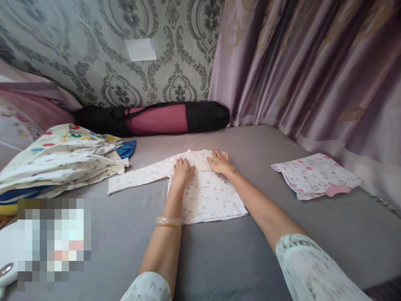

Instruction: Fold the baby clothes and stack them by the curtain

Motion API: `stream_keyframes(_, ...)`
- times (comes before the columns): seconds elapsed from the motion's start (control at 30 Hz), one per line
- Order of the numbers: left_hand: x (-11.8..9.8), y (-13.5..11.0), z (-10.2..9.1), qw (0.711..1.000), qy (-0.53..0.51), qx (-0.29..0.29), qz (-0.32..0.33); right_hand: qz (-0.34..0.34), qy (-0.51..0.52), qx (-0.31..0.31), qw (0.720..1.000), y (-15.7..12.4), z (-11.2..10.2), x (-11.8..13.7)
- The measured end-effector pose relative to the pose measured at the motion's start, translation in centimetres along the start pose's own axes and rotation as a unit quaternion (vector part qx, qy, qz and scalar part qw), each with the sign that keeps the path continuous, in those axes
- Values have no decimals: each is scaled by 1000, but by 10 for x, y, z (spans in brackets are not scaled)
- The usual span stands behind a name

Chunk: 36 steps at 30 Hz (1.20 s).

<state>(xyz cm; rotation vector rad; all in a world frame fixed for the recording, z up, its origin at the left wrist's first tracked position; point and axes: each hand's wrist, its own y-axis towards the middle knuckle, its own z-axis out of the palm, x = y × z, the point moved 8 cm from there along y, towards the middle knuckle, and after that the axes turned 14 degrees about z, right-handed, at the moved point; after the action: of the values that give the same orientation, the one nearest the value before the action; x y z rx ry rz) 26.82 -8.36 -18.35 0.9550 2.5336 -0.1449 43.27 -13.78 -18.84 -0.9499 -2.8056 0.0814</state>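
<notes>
A small white long-sleeved shirt [209,196] with a fine pastel print lies spread on the grey sheet. Its left sleeve [138,177] stretches out flat; the other is folded across the chest or hidden by my arm, I cannot tell which. My left hand [183,170] rests flat on the upper left of the shirt, fingers spread. Near the opposite shoulder, my right hand [220,162] presses down on the cloth with its fingers apart. Neither hand grips the fabric. A pale bangle [169,221] circles my left wrist.
Folded pink-and-white printed cloth [316,173] lies to the right. A heap of printed clothes [62,163] sits at the left, above a blurred-out patch. Along the patterned wall stretches a long black and pink bag [156,119]. Mauve curtains [300,62] hang at the right.
</notes>
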Motion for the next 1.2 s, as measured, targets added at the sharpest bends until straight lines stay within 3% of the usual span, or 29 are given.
stream_keyframes(0.13,-1,-1,-39,998,-36,-44,28,-82,13,-49,995,-4,-11,24)
stream_keyframes(0.23,6,-7,-66,993,-76,-88,23,-79,9,-16,997,-1,3,30)
stream_keyframes(0.3,16,-13,-75,990,-100,-96,-4,-70,5,-6,998,0,10,31)
stream_keyframes(0.5,37,-22,-71,985,-146,-63,-71,-71,3,11,997,2,11,28)
stream_keyframes(0.63,43,-22,-75,982,-151,-86,-70,-54,5,33,998,3,8,32)
stream_keyframes(0.77,48,-23,-79,982,-147,-92,-80,-67,22,-16,997,-3,1,53)
stream_keyframes(0.87,53,-25,-79,981,-144,-91,-96,-66,24,-8,998,-7,9,67)
stream_keyframes(1.2,64,-25,-73,978,-161,-99,-90,-43,-2,11,999,0,18,69)
